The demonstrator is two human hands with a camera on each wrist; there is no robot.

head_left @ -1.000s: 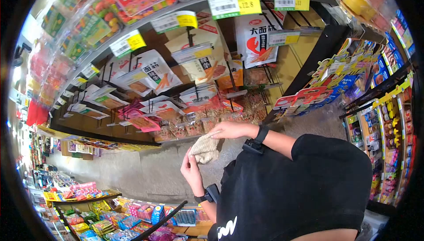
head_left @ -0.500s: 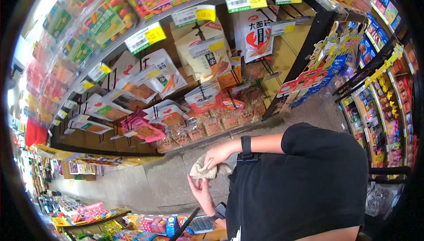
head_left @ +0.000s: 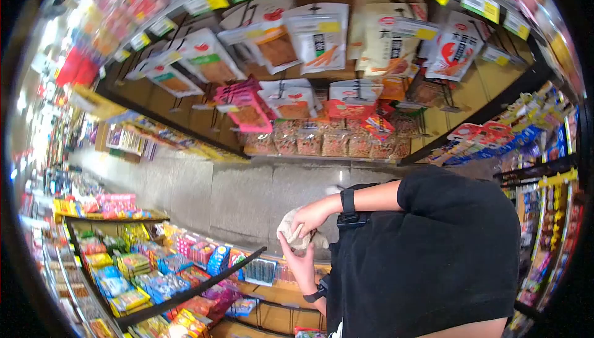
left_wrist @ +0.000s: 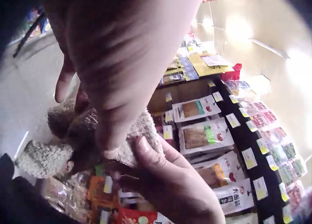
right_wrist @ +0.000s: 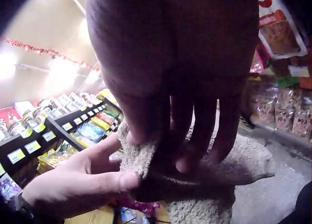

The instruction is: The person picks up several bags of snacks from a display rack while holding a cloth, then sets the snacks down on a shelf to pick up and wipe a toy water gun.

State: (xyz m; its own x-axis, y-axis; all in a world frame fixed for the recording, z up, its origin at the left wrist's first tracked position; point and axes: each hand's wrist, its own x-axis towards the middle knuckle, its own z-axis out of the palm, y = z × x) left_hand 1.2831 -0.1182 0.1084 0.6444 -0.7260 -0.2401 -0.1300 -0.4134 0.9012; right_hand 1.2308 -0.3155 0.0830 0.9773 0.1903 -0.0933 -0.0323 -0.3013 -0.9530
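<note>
Grey aisle floor (head_left: 235, 195) lies below both hands, with open room ahead of them. Held between the left hand (head_left: 300, 267) and right hand (head_left: 314, 216), each pinching it with thumb and fingers, a beige cloth (right_wrist: 239, 165) is bunched, its long axis hard to tell; one corner points past the right hand's fingers, away from the left hand. On the left hand's side, a dark rail (head_left: 193, 288) crosses a packet display (head_left: 164, 285); farther off, on the right hand's side, runs the lower edge of a shelf (head_left: 322, 157) below hanging pouches (head_left: 315, 41).

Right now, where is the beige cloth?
In the head view, the beige cloth is below centre, held between the right hand and the left hand, with grey floor beyond.
</note>
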